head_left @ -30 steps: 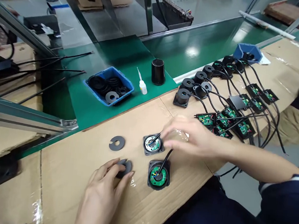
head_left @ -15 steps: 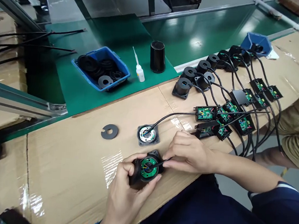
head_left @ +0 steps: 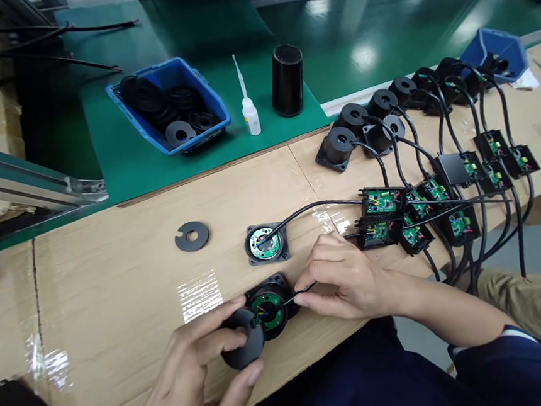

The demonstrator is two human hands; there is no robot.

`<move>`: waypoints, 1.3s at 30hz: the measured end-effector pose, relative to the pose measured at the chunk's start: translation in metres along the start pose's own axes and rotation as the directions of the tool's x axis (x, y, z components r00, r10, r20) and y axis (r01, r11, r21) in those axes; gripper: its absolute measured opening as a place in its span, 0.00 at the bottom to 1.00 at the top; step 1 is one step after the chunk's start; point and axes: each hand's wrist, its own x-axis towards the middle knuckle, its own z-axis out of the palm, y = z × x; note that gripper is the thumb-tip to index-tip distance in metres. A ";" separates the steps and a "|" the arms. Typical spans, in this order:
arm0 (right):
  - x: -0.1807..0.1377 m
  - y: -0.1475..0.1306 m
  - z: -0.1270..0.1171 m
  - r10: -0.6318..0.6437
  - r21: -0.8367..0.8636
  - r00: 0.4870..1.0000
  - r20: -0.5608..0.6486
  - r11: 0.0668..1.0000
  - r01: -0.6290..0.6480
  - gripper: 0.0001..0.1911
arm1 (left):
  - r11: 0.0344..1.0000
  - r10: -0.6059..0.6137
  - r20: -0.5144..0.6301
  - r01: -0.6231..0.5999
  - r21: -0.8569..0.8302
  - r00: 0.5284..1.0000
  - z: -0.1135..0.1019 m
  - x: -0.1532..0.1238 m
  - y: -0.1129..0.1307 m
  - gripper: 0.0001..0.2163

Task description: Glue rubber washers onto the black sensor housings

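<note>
My left hand (head_left: 199, 367) is closed on a black slotted disc (head_left: 241, 346) and holds it against the near edge of a black housing with a green round circuit board (head_left: 269, 309) inside. My right hand (head_left: 339, 278) pinches the thin black cable (head_left: 301, 292) that comes out of that housing. Just beyond lies a second open housing (head_left: 267, 243) with its own cable running to the right. A loose black slotted disc (head_left: 192, 236) lies on the cardboard to the left.
A blue bin of black discs (head_left: 165, 102), a small glue bottle (head_left: 250, 113) and a black cylinder (head_left: 287, 81) stand on the green mat. Several black housings (head_left: 353, 125) wired to open circuit boxes (head_left: 384, 203) line the right side. Another person's leg (head_left: 522, 301) shows at right.
My left hand picked up the black disc from the cardboard and brought it to the near housing. My right hand moved from the far housing to the near housing's cable.
</note>
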 end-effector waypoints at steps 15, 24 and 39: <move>0.000 0.005 0.000 -0.014 -0.003 1.000 0.010 1.000 0.014 0.08 | 0.962 0.226 0.161 -0.246 0.116 0.961 0.001 0.029 -0.001 0.25; -0.001 0.004 0.002 -0.027 -0.009 0.999 -0.023 1.000 0.027 0.09 | 0.913 0.349 0.169 -0.375 0.160 0.922 0.000 0.043 -0.007 0.16; -0.023 -0.019 0.035 -0.353 -0.380 0.931 -0.095 0.877 0.294 0.23 | 0.735 0.507 0.270 -0.575 0.360 0.818 0.000 0.035 -0.007 0.18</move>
